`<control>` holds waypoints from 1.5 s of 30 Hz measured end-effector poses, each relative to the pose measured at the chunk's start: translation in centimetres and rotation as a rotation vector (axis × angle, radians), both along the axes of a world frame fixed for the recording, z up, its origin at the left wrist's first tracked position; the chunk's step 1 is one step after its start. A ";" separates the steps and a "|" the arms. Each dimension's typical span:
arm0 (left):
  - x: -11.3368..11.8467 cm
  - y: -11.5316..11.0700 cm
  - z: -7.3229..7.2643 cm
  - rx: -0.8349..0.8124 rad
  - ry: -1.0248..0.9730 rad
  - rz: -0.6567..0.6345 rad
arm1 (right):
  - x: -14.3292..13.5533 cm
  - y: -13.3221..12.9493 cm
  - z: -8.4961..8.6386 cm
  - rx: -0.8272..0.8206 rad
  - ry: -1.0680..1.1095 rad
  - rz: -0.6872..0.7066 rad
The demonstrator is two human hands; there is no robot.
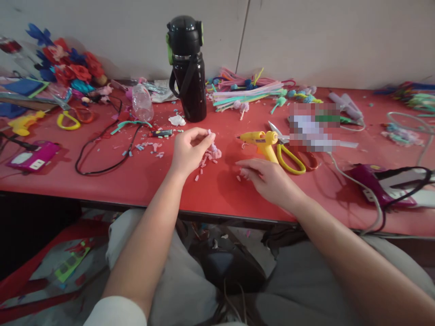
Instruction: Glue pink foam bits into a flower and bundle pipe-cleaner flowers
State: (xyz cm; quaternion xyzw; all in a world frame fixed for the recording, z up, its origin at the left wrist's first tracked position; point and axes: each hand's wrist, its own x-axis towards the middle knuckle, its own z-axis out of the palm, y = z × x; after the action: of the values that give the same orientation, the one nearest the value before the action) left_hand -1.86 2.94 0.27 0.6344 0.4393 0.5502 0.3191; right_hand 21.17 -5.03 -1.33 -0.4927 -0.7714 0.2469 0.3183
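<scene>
Small pink piece [210, 134] (pinched upright)

No readable text anywhere; the label on the glue gun [261, 141] is too small to read

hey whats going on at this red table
A person sits at a red table littered with craft bits. Their left hand pinches a small pale pink piece just above a little pile of pink pieces. Their right hand rests palm down on the table, fingers by some loose pink scraps, near a yellow glue gun and yellow-handled scissors. A black bottle stands behind, with coloured pipe cleaners to its right.
</scene>
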 end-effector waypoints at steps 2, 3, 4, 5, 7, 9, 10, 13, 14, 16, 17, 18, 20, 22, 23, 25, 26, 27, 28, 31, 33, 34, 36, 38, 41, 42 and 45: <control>0.0 0.0 -0.1 0.000 -0.004 -0.003 | 0.3 0.1 -0.2 0.000 0.018 0.004; 0.0 0.0 -0.1 0.000 -0.007 -0.007 | 0.4 0.1 -0.3 -0.009 0.030 0.002; 0.0 0.1 -0.2 -0.001 -0.010 -0.011 | 0.4 0.1 -0.4 -0.021 0.045 -0.004; -0.1 0.1 -0.3 -0.003 -0.012 -0.017 | 0.4 0.1 -0.5 -0.035 0.059 -0.010; -0.1 0.1 -0.4 -0.008 -0.015 -0.034 | 0.4 0.0 -0.5 -0.053 0.087 -0.015; 0.0 0.0 -0.4 -0.010 -0.015 -0.047 | 0.2 0.0 -0.4 -0.062 0.119 -0.011; 0.0 0.0 -0.4 -0.010 -0.013 -0.053 | 0.1 -0.1 -0.3 -0.066 0.138 -0.005; 0.2 -0.2 -0.3 -0.011 -0.006 -0.070 | -0.1 -0.1 0.1 -0.071 0.166 0.003; 0.3 -0.3 -0.3 -0.011 -0.004 -0.079 | -0.1 -0.2 0.3 -0.068 0.163 0.005; 0.3 -0.4 -0.2 -0.013 -0.001 -0.098 | -0.2 -0.3 0.6 -0.059 0.152 0.005; 0.4 -0.5 -0.2 -0.014 0.003 -0.107 | -0.3 -0.3 0.7 -0.053 0.147 0.005; 0.4 -0.5 -0.2 -0.016 0.005 -0.116 | -0.3 -0.3 0.8 -0.045 0.144 0.007; 0.5 -0.7 0.0 -0.022 -0.005 -0.136 | -0.4 -0.4 1.0 -0.018 0.132 0.004; 0.6 -1.0 0.2 -0.042 -0.030 -0.170 | -0.4 -0.4 1.0 0.023 0.112 -0.007; 0.7 -1.1 0.3 -0.058 -0.043 -0.190 | -0.4 -0.4 0.9 0.045 0.099 -0.014; 0.9 -1.4 0.4 -0.091 -0.059 -0.215 | -0.3 -0.4 0.7 0.086 0.079 -0.032; 1.0 -1.4 0.4 -0.106 -0.062 -0.216 | -0.3 -0.5 0.7 0.102 0.073 -0.040; 1.1 -1.5 0.4 -0.116 -0.062 -0.213 | -0.3 -0.5 0.6 0.114 0.069 -0.048; 1.2 -1.5 0.3 -0.121 -0.058 -0.205 | -0.3 -0.5 0.5 0.122 0.064 -0.056; 1.3 -1.4 0.0 -0.117 -0.038 -0.180 | -0.4 -0.4 0.7 0.128 0.057 -0.094; 1.4 -1.4 -0.2 -0.108 -0.022 -0.168 | -0.5 -0.4 0.9 0.118 0.080 -0.124; 1.4 -1.3 -0.3 -0.107 -0.016 -0.164 | -0.5 -0.4 1.0 0.107 0.100 -0.137; 1.4 -1.3 -0.5 -0.106 -0.007 -0.169 | -0.5 -0.4 1.3 0.082 0.142 -0.151; 1.5 -1.3 -0.6 -0.100 0.000 -0.175 | -0.5 -0.4 1.4 0.064 0.166 -0.150; 1.6 -1.2 -0.6 -0.078 0.003 -0.183 | -0.5 -0.4 1.3 0.046 0.172 -0.142; 1.6 -1.2 -0.6 -0.072 0.003 -0.184 | -0.4 -0.4 1.2 0.034 0.177 -0.145; 1.7 -1.2 -0.6 -0.069 -0.001 -0.186 | -0.4 -0.4 1.1 -0.024 0.218 -0.167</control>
State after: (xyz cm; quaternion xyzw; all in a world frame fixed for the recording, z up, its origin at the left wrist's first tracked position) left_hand -0.15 1.71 -0.30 0.6608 0.3970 0.5032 0.3905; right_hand 20.76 -5.41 -0.18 -0.5292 -0.6856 0.2810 0.4135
